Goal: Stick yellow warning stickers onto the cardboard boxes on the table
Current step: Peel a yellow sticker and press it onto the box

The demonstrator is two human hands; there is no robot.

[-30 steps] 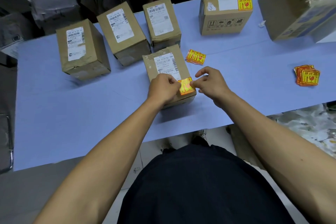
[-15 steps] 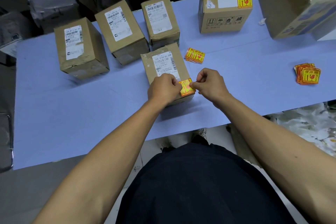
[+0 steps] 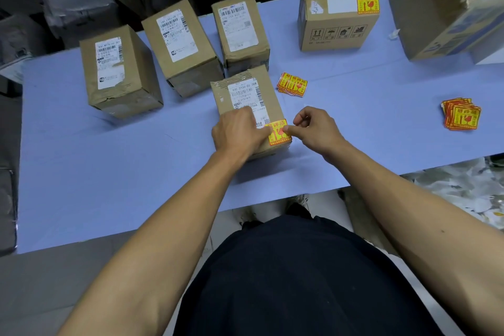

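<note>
A small cardboard box (image 3: 263,78) with a white shipping label lies in front of me on the blue table (image 3: 109,161). A yellow warning sticker (image 3: 278,137) sits on its near right corner. My left hand (image 3: 238,132) rests on the box top, its curled fingers holding the sticker's left edge. From the right, my right hand (image 3: 313,128) pinches the sticker's right edge, its other fingers curled. Three more labelled boxes stand behind: left (image 3: 141,63), middle (image 3: 203,63) and right (image 3: 262,35).
Loose sticker stacks lie right of the box (image 3: 292,84) and further right (image 3: 461,117). At the back right stands a box (image 3: 338,33) bearing a yellow sticker (image 3: 368,4). A large carton (image 3: 436,8) fills the far right corner. Grey parcels lie beyond the table.
The sticker has come down onto the box's near right corner. Both hands stay at its edges and have barely moved.
</note>
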